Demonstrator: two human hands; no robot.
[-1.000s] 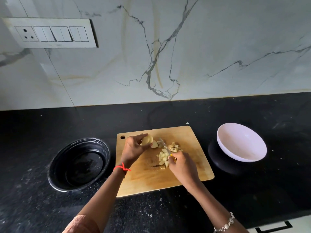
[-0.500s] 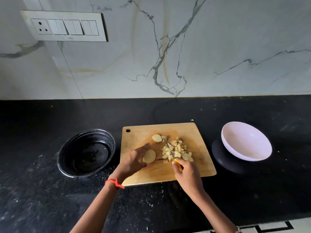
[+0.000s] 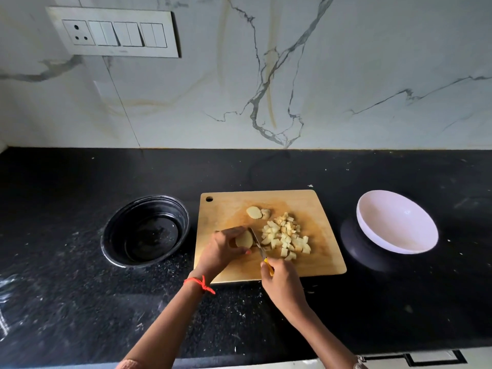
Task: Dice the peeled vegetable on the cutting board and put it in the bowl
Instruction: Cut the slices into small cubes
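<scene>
The left hand (image 3: 223, 249) holds a vegetable slice (image 3: 244, 239) on the cutting board (image 3: 306, 265); the right hand (image 3: 285, 283) grips the knife (image 3: 256, 239).

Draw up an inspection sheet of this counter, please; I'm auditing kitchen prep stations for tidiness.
Surface: black speckled countertop, pale crumbs scattered on it.
Job's things: wooden cutting board bearing a pile of diced pieces, two slices behind them; white bowl right of the board, empty, tilted on a dark base.
Clutter: black bowl left of the board, no food seen inside.
Grips: left hand holds a vegetable chunk on the board; right hand grips a knife, blade beside the chunk.
Cables: nothing seen.
Surroundings: marble wall with a switch panel.
</scene>
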